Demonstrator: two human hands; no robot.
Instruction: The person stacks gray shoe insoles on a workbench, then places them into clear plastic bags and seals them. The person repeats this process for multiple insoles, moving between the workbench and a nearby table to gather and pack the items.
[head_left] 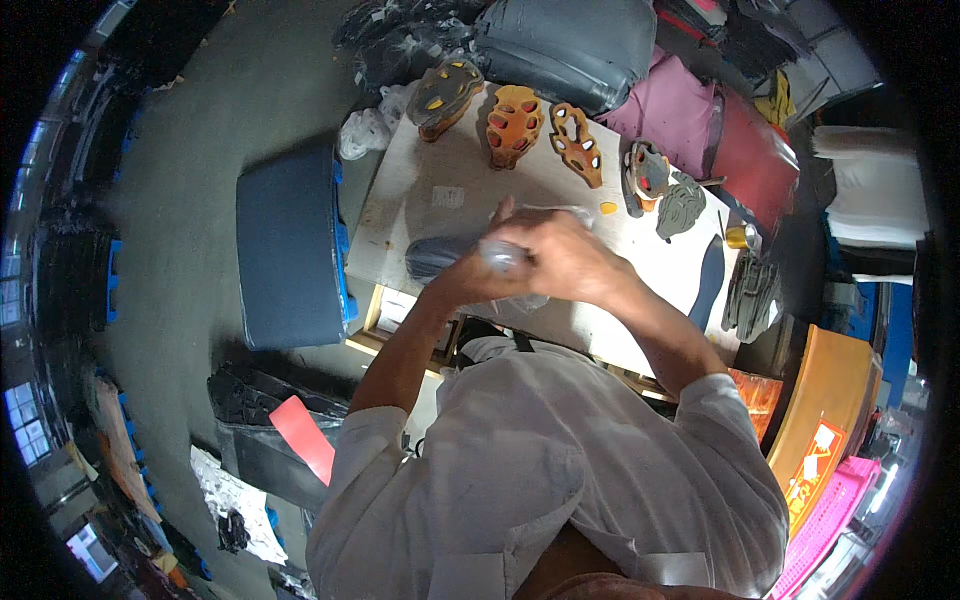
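Over the near middle of the white table (pixel 380 225), my left hand (pixel 470 275) and my right hand (pixel 565 255) come together and overlap. Motion smears the fingers of both, so their grip cannot be made out. Thin clear plastic (pixel 525 305) shows below the hands and at their far side. A pale shiny patch sits between them, too blurred to name. Beside my left hand lies a dark grey bundle (pixel 432 257), partly covered by my wrist. Beyond my hands stand orange-brown shoe-shaped frames with holes (pixel 513 128) (pixel 576 150).
Far left on the table is a dark-topped frame (pixel 446 95). Along the right lie grey cut pieces (pixel 682 205), a dark sole-shaped piece (pixel 710 280), a stacked dark bundle (pixel 752 298) and a yellow roll (pixel 738 237). A dark-topped blue crate (pixel 288 250) stands left.
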